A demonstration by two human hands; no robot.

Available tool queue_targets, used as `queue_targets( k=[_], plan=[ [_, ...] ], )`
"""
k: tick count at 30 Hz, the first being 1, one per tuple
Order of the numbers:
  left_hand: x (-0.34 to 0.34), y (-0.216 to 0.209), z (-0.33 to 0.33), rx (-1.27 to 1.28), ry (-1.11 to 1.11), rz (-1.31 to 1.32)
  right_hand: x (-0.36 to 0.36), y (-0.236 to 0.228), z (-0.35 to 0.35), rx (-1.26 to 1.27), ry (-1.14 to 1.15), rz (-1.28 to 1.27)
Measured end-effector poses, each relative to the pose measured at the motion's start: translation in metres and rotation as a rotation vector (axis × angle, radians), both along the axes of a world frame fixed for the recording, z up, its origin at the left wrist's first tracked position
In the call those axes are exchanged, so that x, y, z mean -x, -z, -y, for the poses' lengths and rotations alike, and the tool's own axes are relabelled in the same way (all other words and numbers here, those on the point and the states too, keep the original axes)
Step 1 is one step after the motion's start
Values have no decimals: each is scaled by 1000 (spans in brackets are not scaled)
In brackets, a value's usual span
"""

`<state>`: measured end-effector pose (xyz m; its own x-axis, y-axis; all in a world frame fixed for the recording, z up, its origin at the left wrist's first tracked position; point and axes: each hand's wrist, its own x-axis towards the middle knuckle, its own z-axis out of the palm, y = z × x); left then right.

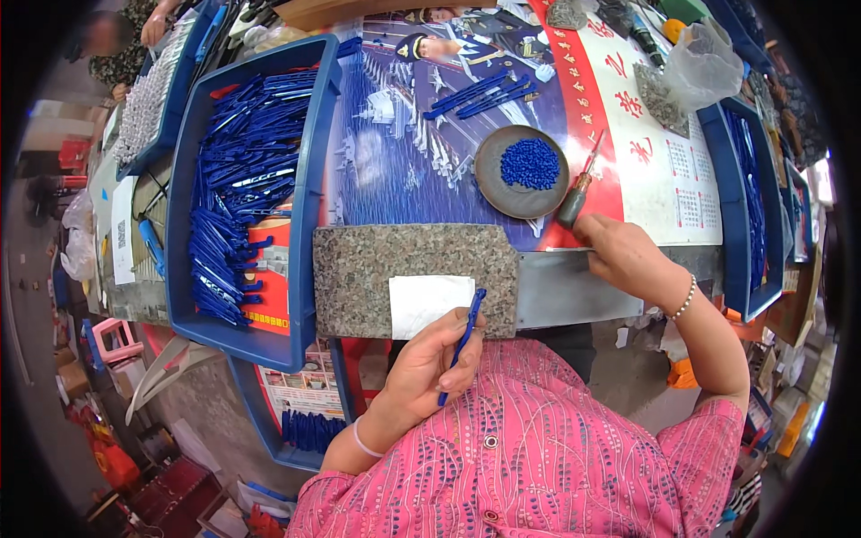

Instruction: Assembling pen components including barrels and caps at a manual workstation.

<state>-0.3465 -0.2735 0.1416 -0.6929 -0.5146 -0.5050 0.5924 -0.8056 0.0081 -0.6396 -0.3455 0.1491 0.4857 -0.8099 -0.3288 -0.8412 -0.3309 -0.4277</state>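
My left hand (433, 363) is closed around a slim blue plastic piece (465, 339), held upright at a slant in front of my chest. Just beyond it lies a granite block (359, 278) with a square of white paper (430, 300) on top. My right hand (623, 255) has its fingers closed at the handle end of a screwdriver (576, 197), whose shaft points away from me. Left of that tool, a round dark dish (491, 190) contains many small blue pellet-like parts (529, 164).
A blue tray (309, 193) full of similar blue pieces stands on the left. Several more pieces (480, 97) lie on the poster-covered table (395, 184). Another blue bin (740, 242) is at the right. At the far left, another person's hand (154, 29) hovers near white parts.
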Motion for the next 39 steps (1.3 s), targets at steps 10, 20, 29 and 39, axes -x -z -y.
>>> queue_targets(
  k=[10, 20, 29, 39],
  plan=[
    [-5, -1, -7, 14, -29, -38, 4, -6, 9, 249, -105, -151],
    [-4, -4, -9, 31, -6, -16, -15, -6, 6, 195, -74, -229],
    [-5, -4, -11, 24, -6, -15, -14, 7, 4, 342, -179, -385],
    [-8, -3, -13, 50, -63, -4, -31, -46, -31, 363, 186, 238]
  ],
)
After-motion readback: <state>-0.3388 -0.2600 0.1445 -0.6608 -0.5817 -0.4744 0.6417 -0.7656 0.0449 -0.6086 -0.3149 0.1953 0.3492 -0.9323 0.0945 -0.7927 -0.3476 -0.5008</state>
